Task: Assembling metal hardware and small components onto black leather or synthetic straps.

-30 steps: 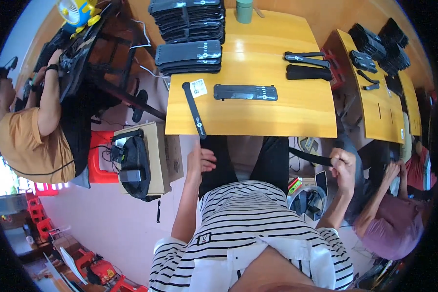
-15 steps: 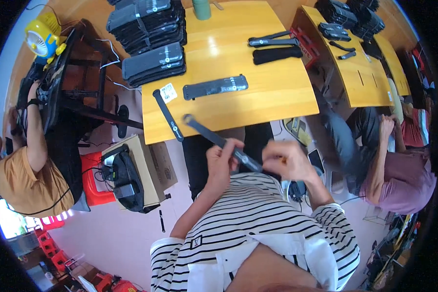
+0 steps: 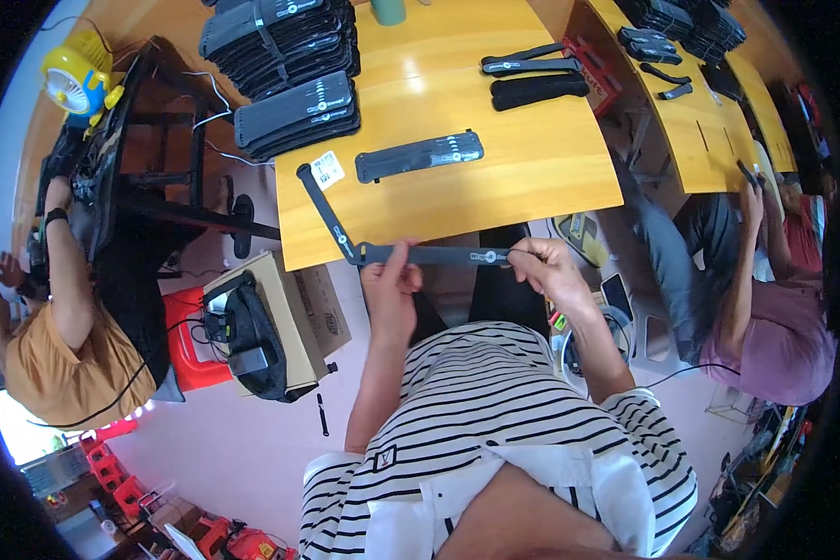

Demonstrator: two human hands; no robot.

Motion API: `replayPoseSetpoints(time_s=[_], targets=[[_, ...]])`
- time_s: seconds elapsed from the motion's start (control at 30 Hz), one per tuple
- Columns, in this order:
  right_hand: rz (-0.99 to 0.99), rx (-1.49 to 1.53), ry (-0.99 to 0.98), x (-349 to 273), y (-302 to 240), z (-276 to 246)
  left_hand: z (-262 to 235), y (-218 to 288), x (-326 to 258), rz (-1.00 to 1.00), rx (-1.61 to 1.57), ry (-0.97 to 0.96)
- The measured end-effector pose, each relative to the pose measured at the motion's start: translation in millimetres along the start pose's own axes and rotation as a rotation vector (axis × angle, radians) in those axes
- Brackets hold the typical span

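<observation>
A long flat black strap [image 3: 448, 255] with printing near one end stretches level between my hands, just off the table's front edge. My left hand [image 3: 390, 291] pinches it toward its left end, thumb on top. At the right end, the fingers of my right hand [image 3: 546, 269] close on the tip. Another black strap [image 3: 324, 207] lies slanted on the table, its lower end near the held one. Beyond my hands lies a flat bundle of black straps [image 3: 420, 156], beside a white label [image 3: 328, 170].
Tall stacks of black straps [image 3: 297, 114] stand at the table's back left. Loose straps [image 3: 532, 65] and a black bundle [image 3: 539, 91] lie at the back right of the yellow table [image 3: 420, 215]. An open carton [image 3: 299, 327] stands left. People sit on both sides.
The strap has swung from slanted to level and moved away from my body. My right hand, blurred and apart before, now grips its right end. My left hand has shifted left.
</observation>
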State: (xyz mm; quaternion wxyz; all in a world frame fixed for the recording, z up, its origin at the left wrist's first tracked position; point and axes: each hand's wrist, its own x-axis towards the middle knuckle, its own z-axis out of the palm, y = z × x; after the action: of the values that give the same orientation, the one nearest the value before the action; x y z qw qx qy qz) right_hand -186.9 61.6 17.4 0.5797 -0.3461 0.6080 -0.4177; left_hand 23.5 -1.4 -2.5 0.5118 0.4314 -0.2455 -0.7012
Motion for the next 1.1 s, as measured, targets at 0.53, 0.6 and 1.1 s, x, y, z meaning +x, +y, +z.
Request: replayPoseSetpoints(time_s=[0.53,0.6,1.1], targets=[[-0.159,-0.058,0.138,97,-17,-15,-37,42,92,0.087,0.474,-0.057],[-0.158,-0.079,0.067,119,-9,-20,-38,41,109,0.100,0.489,-0.030],[-0.267,-0.413,0.423,165,29,-15,-43,8,149,0.148,0.576,0.107]])
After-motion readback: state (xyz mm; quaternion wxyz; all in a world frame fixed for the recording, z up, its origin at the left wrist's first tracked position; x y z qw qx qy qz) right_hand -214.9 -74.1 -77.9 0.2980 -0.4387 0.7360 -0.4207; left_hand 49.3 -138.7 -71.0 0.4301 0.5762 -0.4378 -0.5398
